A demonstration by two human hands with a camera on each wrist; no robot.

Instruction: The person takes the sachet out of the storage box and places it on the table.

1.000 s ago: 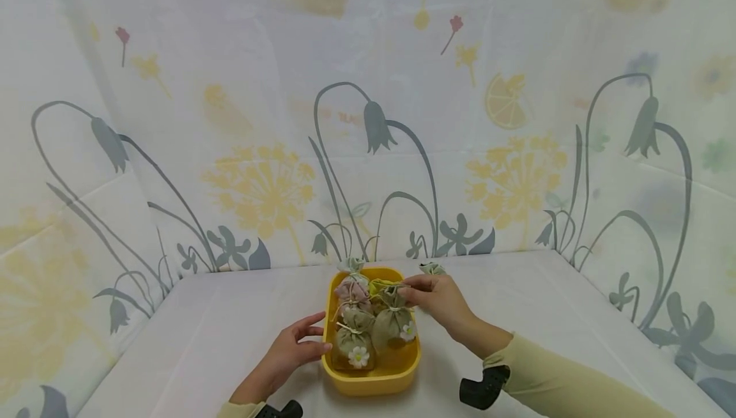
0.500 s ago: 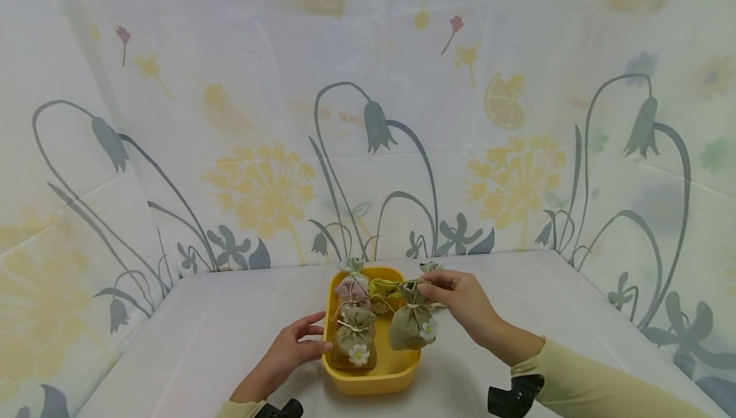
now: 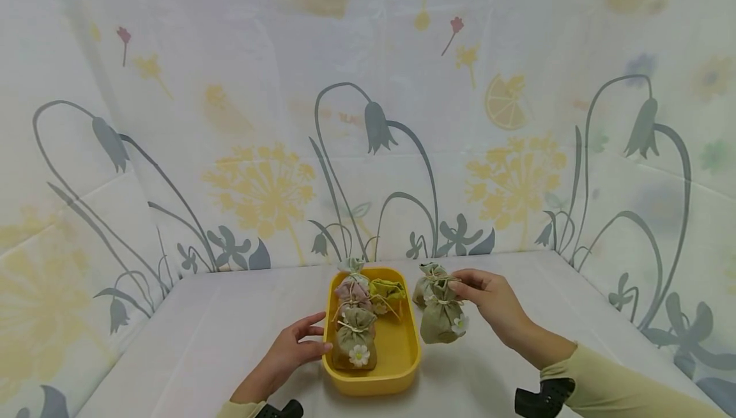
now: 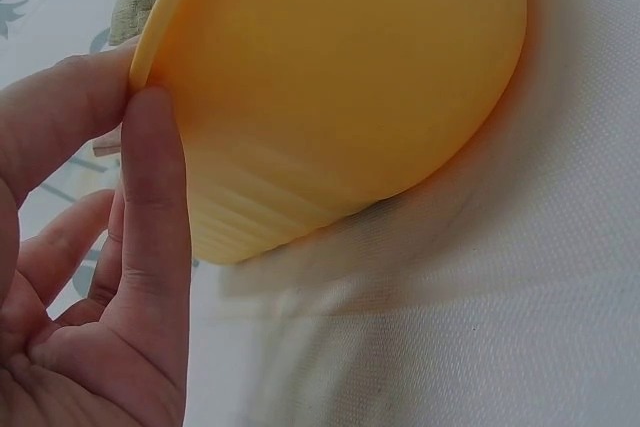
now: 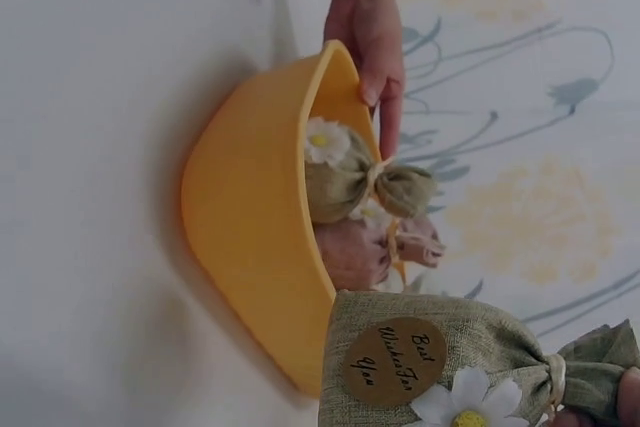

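Note:
My left hand (image 3: 292,353) pinches the left rim of a yellow plastic bin (image 3: 374,387) between thumb and finger, as the left wrist view shows. By its gathered neck my right hand (image 3: 496,304) holds a sage-green drawstring pouch (image 3: 438,325), hanging just right of the bin. That pouch bears a white cloth flower (image 5: 468,402) and a round brown "Best Wishes For You" sticker (image 5: 385,367) in the right wrist view. Inside the bin stand a green pouch (image 3: 348,336) with a flower, a pink pouch (image 3: 352,290), a pale pouch (image 3: 353,267) and a yellow one (image 3: 386,290).
Another green pouch (image 3: 421,289) stands on the white tabletop (image 3: 230,316) right of the bin, partly behind the held one. A printed floral cloth (image 3: 368,201) hangs along the back and sides.
My right hand has carried the green pouch rightward, from inside the bin over its right rim to outside it. The left hand and bin have stayed put.

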